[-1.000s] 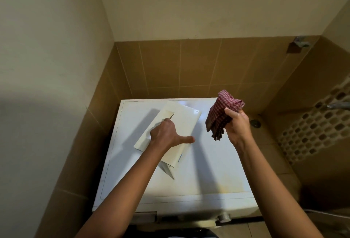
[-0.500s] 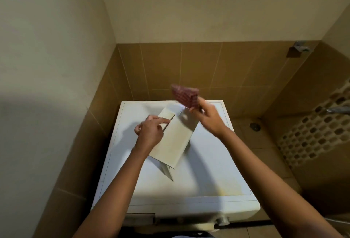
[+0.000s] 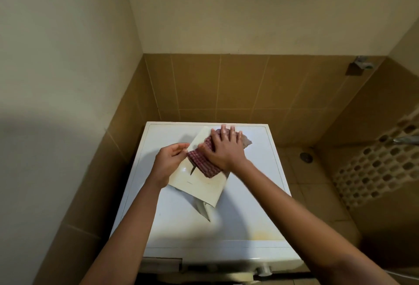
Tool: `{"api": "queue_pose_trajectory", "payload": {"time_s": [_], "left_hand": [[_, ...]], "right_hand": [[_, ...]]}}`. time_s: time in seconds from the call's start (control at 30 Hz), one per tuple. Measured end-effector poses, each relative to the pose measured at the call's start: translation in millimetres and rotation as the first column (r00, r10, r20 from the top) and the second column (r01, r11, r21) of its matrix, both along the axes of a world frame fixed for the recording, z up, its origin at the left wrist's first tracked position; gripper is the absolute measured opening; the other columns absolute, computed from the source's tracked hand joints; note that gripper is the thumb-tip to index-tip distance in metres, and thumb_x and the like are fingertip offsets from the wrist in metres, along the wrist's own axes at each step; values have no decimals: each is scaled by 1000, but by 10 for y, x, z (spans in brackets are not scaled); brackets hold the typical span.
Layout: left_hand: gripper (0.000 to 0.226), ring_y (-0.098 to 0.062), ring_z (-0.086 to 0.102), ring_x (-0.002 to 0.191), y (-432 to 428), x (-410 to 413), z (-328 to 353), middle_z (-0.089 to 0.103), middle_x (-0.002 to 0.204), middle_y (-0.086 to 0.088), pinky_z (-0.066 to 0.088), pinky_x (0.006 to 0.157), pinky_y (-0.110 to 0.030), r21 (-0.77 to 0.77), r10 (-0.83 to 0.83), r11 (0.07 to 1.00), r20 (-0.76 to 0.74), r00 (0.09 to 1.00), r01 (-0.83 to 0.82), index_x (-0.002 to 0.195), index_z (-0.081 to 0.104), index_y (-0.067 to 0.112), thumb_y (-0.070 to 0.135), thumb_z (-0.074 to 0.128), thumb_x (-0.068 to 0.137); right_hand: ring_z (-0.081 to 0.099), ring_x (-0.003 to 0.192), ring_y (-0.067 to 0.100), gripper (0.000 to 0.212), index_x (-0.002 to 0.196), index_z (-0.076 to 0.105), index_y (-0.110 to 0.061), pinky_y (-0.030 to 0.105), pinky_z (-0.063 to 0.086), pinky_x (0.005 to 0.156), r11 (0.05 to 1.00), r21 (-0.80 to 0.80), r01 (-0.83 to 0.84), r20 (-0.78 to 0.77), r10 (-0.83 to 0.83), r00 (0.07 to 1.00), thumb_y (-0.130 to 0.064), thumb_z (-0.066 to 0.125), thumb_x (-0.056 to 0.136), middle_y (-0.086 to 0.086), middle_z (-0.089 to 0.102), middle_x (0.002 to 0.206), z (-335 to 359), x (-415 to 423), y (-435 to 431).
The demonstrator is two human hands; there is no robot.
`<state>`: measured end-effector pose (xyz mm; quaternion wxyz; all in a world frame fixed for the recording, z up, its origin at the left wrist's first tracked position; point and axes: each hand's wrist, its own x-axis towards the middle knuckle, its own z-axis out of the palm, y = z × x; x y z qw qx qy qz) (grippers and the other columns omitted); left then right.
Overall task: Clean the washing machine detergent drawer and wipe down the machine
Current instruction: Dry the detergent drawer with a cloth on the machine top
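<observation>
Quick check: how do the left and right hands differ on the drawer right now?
Grip: the left hand pinches the left edge of the drawer with curled fingers; the right hand lies flat, fingers straight.
Contact: the left hand touches the drawer directly; the right hand presses the red checked cloth onto it.
Shared: both work on the drawer, which rests on the washing machine top.
</observation>
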<state>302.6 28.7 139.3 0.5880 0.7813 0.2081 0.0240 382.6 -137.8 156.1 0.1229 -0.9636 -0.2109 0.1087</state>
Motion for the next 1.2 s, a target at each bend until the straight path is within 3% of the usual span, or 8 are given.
{"api": "queue_pose_trajectory", "payload": {"time_s": [0.1, 0.2, 0.43, 0.7, 0.8, 1.0, 1.07, 1.2], "left_hand": [[29, -14, 63, 101, -29, 36, 17, 67, 114, -3, 50, 77, -20, -72, 44, 996, 2, 999, -44, 123, 63, 9, 11, 59, 94], [27, -15, 65, 100, -46, 69, 21, 69, 112, -5, 53, 88, -29, -97, 89, 991, -9, 996, -90, 118, 66, 7, 7, 61, 92], [26, -17, 63, 92, -62, 15, 22, 68, 104, -1, 53, 84, -32, 122, 72, 990, 11, 997, -73, 116, 67, 10, 20, 61, 93], [26, -16, 61, 98, -70, 6, 19, 66, 104, 1, 48, 88, -27, 174, 47, 983, 41, 998, -54, 117, 67, 7, 15, 61, 93], [24, -18, 62, 95, -74, 9, 19, 67, 104, -2, 50, 82, -29, 19, 80, 997, -10, 997, -80, 116, 67, 7, 15, 58, 95], [30, -28, 64, 92, -61, 8, 46, 72, 92, -12, 52, 79, -37, -390, 163, 902, -83, 983, -183, 94, 68, 4, 25, 48, 98], [44, -25, 65, 92, -49, 9, 112, 71, 95, -10, 52, 74, -33, -529, 176, 817, -150, 973, -229, 100, 63, 6, 38, 32, 100], [63, -33, 64, 107, 37, -18, 113, 67, 117, -17, 52, 89, -40, -683, 149, 685, -207, 967, -252, 123, 56, 6, 52, 24, 96]], "right_hand": [[-12, 145, 35, 88, 153, 8, -20, 51, -10, 116, 987, -103, -124, 112, 136, 984, -75, 13, 85, 19, -3, 158, -82, -168, 66], [-12, 146, 32, 95, 153, 8, -23, 48, -12, 116, 945, -116, -306, 135, 320, 938, -76, -2, 74, 16, -4, 159, -80, -340, 56], [-14, 146, 20, 81, 153, 3, -27, 40, -14, 117, 818, -47, -574, 185, 572, 799, -71, 23, 88, 3, -8, 158, -102, -622, -277], [-10, 147, 25, 80, 153, 6, -20, 47, -8, 118, 990, -26, -135, 72, 137, 988, -68, 9, 89, 9, -3, 160, -83, 92, -372], [-6, 147, 28, 70, 153, 6, -17, 48, -3, 118, 995, -83, -52, 30, 55, 998, -57, 19, 97, 12, -1, 160, -41, 293, -123], [-4, 147, 28, 72, 152, 8, -10, 43, -5, 118, 981, -81, -176, 109, 184, 977, -55, 19, 97, 16, 1, 159, -63, 29, 369], [-4, 147, 28, 71, 152, 6, -10, 42, -5, 119, 968, -70, -241, 124, 248, 961, -54, 15, 97, 16, 0, 159, -81, -166, 449], [-10, 146, 30, 84, 152, 0, -9, 40, -7, 118, 942, -68, -328, 101, 333, 937, -59, -7, 84, 18, -7, 157, -107, -593, 511]]}}
